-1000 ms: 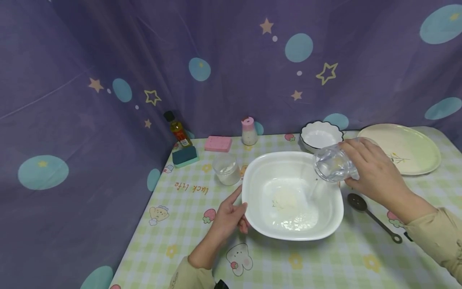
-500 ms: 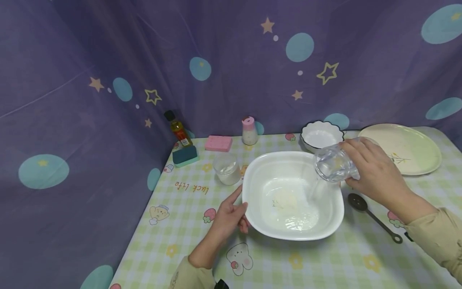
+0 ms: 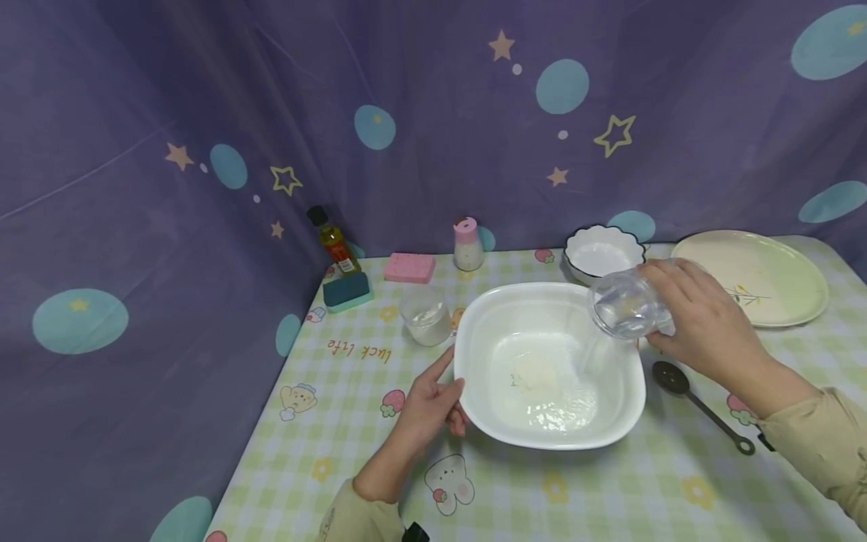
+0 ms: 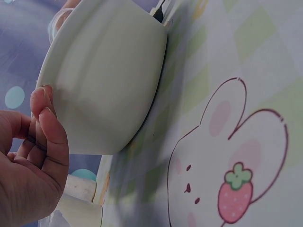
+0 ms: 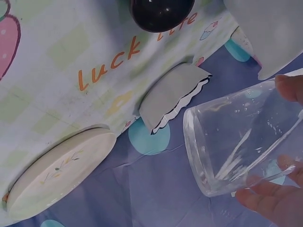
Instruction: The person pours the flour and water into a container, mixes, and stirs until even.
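Note:
A white basin (image 3: 488,316) stands on the table with clear liquid and a pale patch at its bottom. My left hand (image 3: 427,406) grips its left rim, thumb at the edge and fingers below; in the left wrist view curled fingers (image 4: 49,123) meet the rim. Over the basin's right side, my right hand (image 3: 704,324) holds a clear cup (image 3: 622,305) tilted, its mouth toward the basin. Liquid seems to run from it into the basin. In the right wrist view the cup (image 5: 222,137) lies between thumb and fingers, with droplets on its wall.
Behind and left are a clear jar of white powder (image 3: 427,320), a pink sponge (image 3: 409,268), a green sponge (image 3: 347,292), an oil bottle (image 3: 335,245) and a pink-topped shaker (image 3: 467,247). Right are a scalloped bowl (image 3: 603,252), an oval plate (image 3: 779,278) and a dark spoon (image 3: 704,406).
Both hands, the basin and the cup keep the same places. Only the glints on the liquid in the basin shift slightly, and the whole view drifts a little.

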Available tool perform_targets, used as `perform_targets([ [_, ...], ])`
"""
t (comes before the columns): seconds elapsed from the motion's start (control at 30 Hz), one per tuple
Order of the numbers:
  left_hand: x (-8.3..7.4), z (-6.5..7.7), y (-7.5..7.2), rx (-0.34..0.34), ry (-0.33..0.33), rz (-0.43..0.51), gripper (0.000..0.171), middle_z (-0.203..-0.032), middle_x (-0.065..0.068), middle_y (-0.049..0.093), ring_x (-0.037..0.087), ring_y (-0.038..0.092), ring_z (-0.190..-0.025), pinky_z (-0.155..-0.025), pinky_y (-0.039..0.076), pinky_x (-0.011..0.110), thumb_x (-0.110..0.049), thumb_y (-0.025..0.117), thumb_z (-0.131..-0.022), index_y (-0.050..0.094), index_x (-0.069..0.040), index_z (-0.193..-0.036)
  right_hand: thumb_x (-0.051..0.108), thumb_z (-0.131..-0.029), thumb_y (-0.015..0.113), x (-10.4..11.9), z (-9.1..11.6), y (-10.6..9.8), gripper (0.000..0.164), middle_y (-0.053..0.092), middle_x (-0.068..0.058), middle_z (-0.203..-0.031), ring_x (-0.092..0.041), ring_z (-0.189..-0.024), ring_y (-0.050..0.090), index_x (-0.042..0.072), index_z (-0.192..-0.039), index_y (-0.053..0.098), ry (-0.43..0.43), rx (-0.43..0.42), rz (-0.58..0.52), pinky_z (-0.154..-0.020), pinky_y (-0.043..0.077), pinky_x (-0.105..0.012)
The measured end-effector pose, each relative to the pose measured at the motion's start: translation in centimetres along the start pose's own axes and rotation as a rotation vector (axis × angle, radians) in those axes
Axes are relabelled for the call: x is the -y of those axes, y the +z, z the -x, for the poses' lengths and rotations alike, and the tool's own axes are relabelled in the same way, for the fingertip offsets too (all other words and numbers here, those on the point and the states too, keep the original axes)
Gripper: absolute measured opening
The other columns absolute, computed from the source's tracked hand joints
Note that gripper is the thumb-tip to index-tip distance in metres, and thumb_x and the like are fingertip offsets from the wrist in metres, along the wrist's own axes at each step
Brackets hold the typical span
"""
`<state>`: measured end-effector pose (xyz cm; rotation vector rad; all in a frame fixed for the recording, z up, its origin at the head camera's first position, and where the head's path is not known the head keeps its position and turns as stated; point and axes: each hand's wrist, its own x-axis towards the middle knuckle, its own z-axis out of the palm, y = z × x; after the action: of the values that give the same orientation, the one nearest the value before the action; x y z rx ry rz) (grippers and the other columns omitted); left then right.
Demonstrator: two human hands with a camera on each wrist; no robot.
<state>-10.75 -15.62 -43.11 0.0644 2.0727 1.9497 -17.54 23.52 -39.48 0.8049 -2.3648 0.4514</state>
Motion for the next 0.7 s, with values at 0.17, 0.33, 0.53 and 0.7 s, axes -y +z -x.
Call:
perform_targets([
  [0.17,-0.04,0.0,-0.01,0.008,0.01,0.005,0.058,-0.061,0.007,0.063,0.013,0.058,-0.045,-0.047,0.051,0.023,-0.013,0.051,-0.102,0.029,-0.021,-0.154,0.003,-0.048,0.089,0.13,-0.03,-0.05,0.099,0.052,-0.017,-0.129,-0.04,-0.117,0.047,0.006,-0.137,0.046,0.077,0.018,-0.052,-0.103,0.036,-0.049],
  [0.33,-0.06,0.03,-0.04,0.012,0.018,0.005,0.058,-0.061,0.007,0.063,0.013,0.057,-0.045,-0.046,0.05,0.023,-0.013,0.051,-0.102,0.029,-0.019,-0.155,0.007,-0.053,0.09,0.14,0.0,-0.12,0.095,0.054,-0.016,-0.126,-0.038,-0.116,0.048,0.008,-0.138,0.046,0.172,0.048,-0.109,-0.096,0.038,-0.054],
  [0.53,-0.15,0.1,-0.02,0.002,0.0,-0.008,0.058,-0.062,0.008,0.063,0.014,0.058,-0.045,-0.047,0.051,0.024,-0.013,0.051,-0.102,0.029,-0.023,-0.155,0.01,-0.055,0.09,-0.06,-0.01,-0.15,0.097,0.054,-0.023,-0.127,-0.043,-0.113,0.05,0.004,-0.14,0.044,0.263,0.062,-0.136,-0.088,0.041,-0.06],
  [0.7,-0.07,0.09,0.01,-0.001,-0.001,-0.011,0.058,-0.062,0.008,0.063,0.014,0.058,-0.045,-0.047,0.051,0.024,-0.013,0.05,-0.102,0.028,-0.024,-0.155,0.012,-0.055,0.092,-0.5,0.09,-0.15,0.098,0.055,-0.023,-0.125,-0.044,-0.107,0.053,0.005,-0.14,0.043,0.326,0.064,-0.152,-0.079,0.044,-0.062],
])
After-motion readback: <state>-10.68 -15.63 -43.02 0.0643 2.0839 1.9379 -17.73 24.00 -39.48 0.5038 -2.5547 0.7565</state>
